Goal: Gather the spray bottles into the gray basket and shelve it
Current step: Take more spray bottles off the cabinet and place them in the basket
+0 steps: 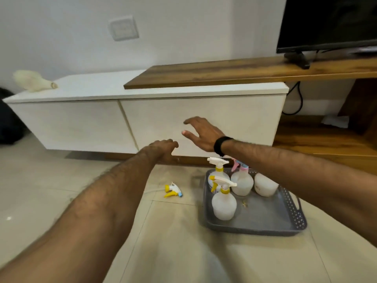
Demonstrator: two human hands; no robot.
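The gray basket sits on the tiled floor at the lower right with several white spray bottles upright in it. One with a yellow collar stands at the front; a pink-nozzled one stands behind. A loose yellow and white spray head lies on the floor to the left of the basket. My left hand reaches to the lower edge of the white cabinet door, fingers curled under it. My right hand hovers open in front of that door, holding nothing.
A low white cabinet with two closed fronts spans the wall. A wooden shelf lies on top and carries a TV. A pale bottle lies on its side on the cabinet's left end. A black cable hangs at the right.
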